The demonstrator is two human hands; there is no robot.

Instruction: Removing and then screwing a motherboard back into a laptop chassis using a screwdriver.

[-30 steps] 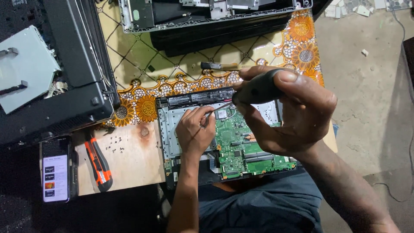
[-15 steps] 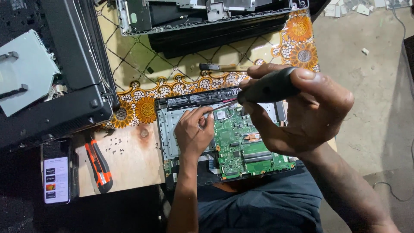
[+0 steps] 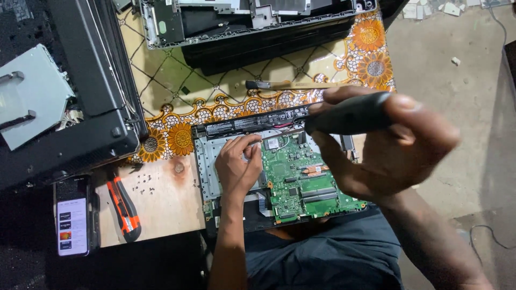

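We steady the green board (image 3: 303,180) in the opened laptop (image 3: 226,166) with our left hand (image 3: 239,166), fingers pressing flat, while our right hand (image 3: 387,145), clenched around the black screwdriver handle (image 3: 349,115), should stay upright.

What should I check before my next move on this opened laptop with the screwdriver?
1. Grip on the tool: right hand wraps the black screwdriver handle; ok.
2. Tip placement: the tip is hidden behind the hand; cannot tell.
3. Steadying hand: left hand rests on the laptop base beside the green motherboard; ok.
4. Loose screws: scattered on bare wood, not in any container; not ok.
5. Orange-handled tool: lies on the wood, apart from the work; ok.
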